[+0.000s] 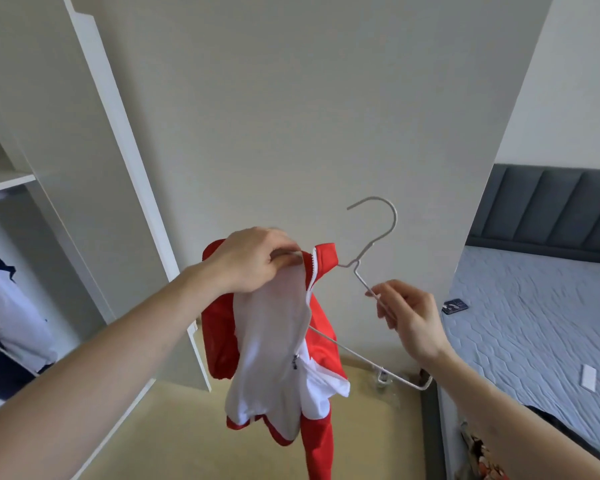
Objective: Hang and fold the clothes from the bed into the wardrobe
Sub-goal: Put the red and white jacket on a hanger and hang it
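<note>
A red and white zip jacket (274,344) hangs in mid-air in front of me, its white lining facing me and a red sleeve dangling low. My left hand (253,259) grips its shoulder by the collar, over one end of a white wire hanger (378,233). The hanger's left arm is inside the jacket; its hook points up. My right hand (407,315) pinches the bare right arm of the hanger. The wardrobe (49,161) stands open at the left. The bed (541,327) lies at the right.
A white and dark garment (4,306) hangs inside the wardrobe under a shelf (4,181). The open wardrobe door (125,140) juts toward me. A phone (455,305) and a small white card (589,377) lie on the mattress. Patterned cloth (478,452) sits at the bed's near edge.
</note>
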A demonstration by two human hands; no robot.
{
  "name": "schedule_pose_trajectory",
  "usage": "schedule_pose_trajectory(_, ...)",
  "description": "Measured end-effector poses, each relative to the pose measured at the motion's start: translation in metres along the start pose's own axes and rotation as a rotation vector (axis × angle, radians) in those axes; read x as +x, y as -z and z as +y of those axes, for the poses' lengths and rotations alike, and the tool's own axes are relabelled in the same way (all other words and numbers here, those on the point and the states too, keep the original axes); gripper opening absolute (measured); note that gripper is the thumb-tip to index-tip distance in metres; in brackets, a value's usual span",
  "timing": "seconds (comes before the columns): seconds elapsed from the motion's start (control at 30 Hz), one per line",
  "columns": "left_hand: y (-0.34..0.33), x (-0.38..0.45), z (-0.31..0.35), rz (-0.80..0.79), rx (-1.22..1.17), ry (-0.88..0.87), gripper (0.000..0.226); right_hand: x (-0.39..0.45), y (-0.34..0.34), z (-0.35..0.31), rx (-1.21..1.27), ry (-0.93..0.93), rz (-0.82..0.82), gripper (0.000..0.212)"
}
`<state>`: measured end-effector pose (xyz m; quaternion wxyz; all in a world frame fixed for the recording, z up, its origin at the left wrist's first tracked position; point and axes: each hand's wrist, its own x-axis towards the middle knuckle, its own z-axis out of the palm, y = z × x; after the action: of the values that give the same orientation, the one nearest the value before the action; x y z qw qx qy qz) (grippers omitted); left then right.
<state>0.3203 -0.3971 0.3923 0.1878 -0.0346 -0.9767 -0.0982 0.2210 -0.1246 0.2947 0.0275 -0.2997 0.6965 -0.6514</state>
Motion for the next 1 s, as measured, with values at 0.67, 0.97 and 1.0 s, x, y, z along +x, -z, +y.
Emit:
schedule_pose_trajectory(0.67, 0.046, 0.003, -0.006, 0.240, -0.056, 0.035, 0.023, -0.015, -0.061, 0.086, 0.194, -1.056, -0.241, 0.088)
schedule_pose_trajectory(0.97, 0.045, -0.010, -0.019, 0.236, -0.084, 0.050, 0.025, 0.012, -0.072, 0.088, 0.203, -0.987, -0.118, 0.012)
schedule_pose_trajectory(1.0, 0.044, -0.013, -0.024, 0.233, -0.069, 0.057, 0.027, 0.013, -0.068, 0.089, 0.234, -0.953, -0.045, 0.012)
